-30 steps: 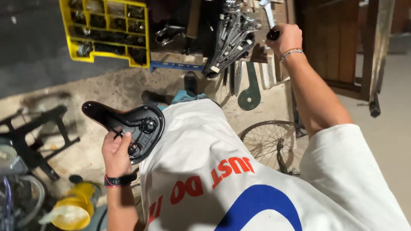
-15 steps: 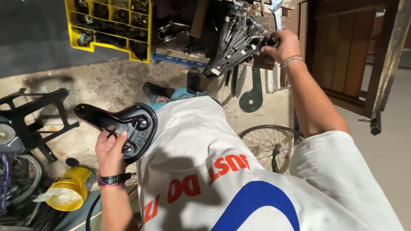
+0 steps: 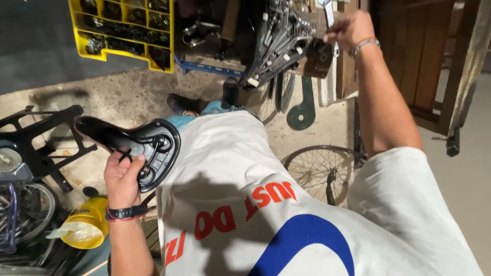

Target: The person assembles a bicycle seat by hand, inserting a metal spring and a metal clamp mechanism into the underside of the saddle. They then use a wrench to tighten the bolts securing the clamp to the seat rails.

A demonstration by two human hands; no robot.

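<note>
The left hand (image 3: 123, 176) grips a black saddle (image 3: 134, 144) by its rails, underside turned up so the fittings face the person, nose pointing away to the left. The right hand (image 3: 349, 29) is raised to a rack of wrenches (image 3: 279, 38) hanging just left of it, fingers closed round a small tool (image 3: 328, 13). A yellow bin (image 3: 125, 28) sits beyond the saddle, a wheel (image 3: 322, 171) below the right arm.
</note>
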